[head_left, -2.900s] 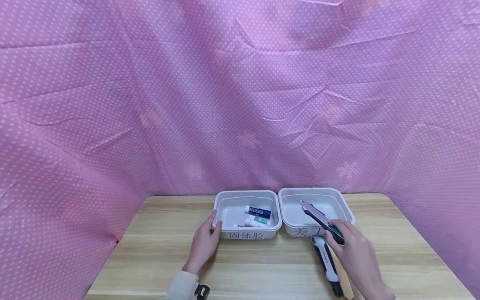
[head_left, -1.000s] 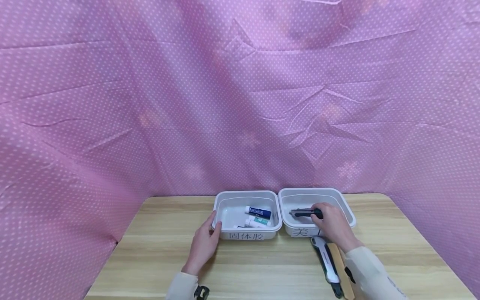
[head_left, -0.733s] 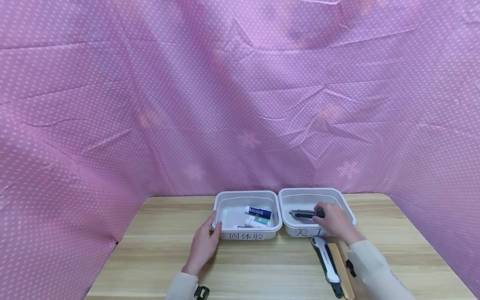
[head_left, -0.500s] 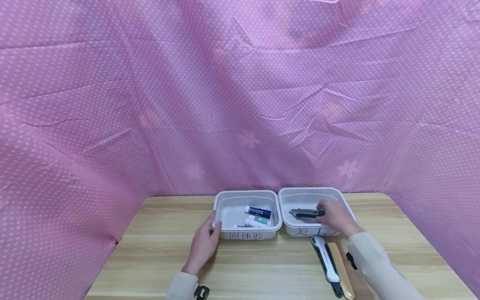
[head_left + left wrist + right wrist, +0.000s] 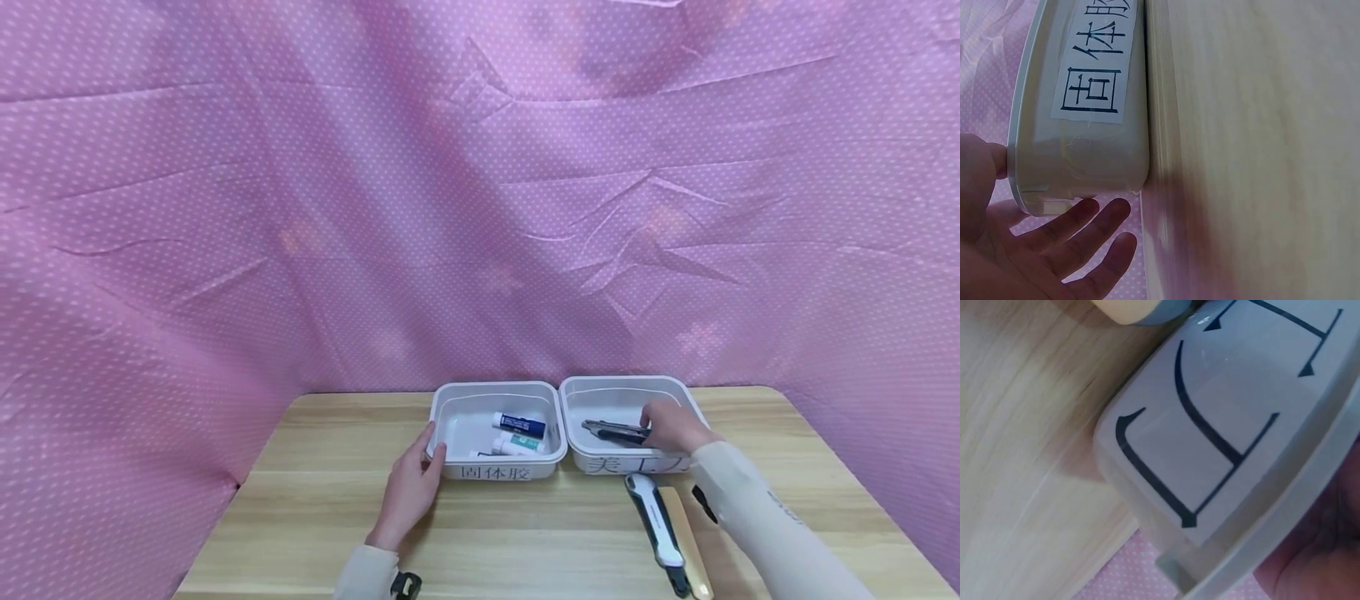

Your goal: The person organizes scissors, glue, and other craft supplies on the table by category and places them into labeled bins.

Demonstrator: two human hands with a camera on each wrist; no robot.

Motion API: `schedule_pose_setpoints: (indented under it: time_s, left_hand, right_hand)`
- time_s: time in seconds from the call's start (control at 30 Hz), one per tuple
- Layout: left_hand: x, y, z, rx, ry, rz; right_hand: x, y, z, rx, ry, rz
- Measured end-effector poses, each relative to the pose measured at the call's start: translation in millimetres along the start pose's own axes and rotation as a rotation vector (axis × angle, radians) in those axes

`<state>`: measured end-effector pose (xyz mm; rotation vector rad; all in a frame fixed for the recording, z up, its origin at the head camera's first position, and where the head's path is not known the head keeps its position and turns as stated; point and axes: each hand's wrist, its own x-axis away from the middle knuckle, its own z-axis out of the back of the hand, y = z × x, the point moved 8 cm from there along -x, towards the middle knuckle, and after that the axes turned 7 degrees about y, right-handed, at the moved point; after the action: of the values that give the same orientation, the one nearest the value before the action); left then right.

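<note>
My left hand holds the left front corner of a white plastic bin, thumb at the rim and fingers along the outside. Close by in the left wrist view, the hand sits beside the labelled front wall. Inside this bin lie several glue sticks. My right hand reaches into the second white bin and grips the rear end of a utility knife low inside. The fingertips are partly hidden. In the right wrist view, the bin's rim mostly covers the hand.
On the wooden table, in front of the right bin, lie a grey-and-black utility knife and a tan elongated object, side by side under the right forearm. Behind the bins hangs a pink dotted cloth.
My right hand has brought the utility knife from above the right bin's front edge down inside. Its fingers have since slid rightward to the knife's rear end. The left hand keeps its place.
</note>
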<state>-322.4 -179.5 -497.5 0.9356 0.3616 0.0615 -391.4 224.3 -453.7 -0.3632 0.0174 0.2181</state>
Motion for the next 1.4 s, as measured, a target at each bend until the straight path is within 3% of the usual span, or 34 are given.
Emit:
schedule_pose_setpoints:
  time_s: [0.33, 0.77, 1.13, 1.4]
  left_hand:
    - [-0.3, -0.8, -1.8, -0.027, 0.008, 0.0]
    - [0.5, 0.0, -3.4, -0.02, 0.02, -0.018]
    - [0.1, -0.4, -5.9, -0.035, 0.015, -0.014]
    - [0.6, -0.9, -3.4, -0.025, 0.019, -0.011]
  right_hand:
    - [-0.4, 9.7, -4.6, -0.017, -0.059, -0.03]
    - [0.8, 5.4, 3.5, -0.033, -0.022, -0.022]
    - [6.7, -3.5, 9.6, -0.042, 0.09, -0.001]
    - [16.9, -17.5, 25.6, -0.048, 0.224, 0.028]
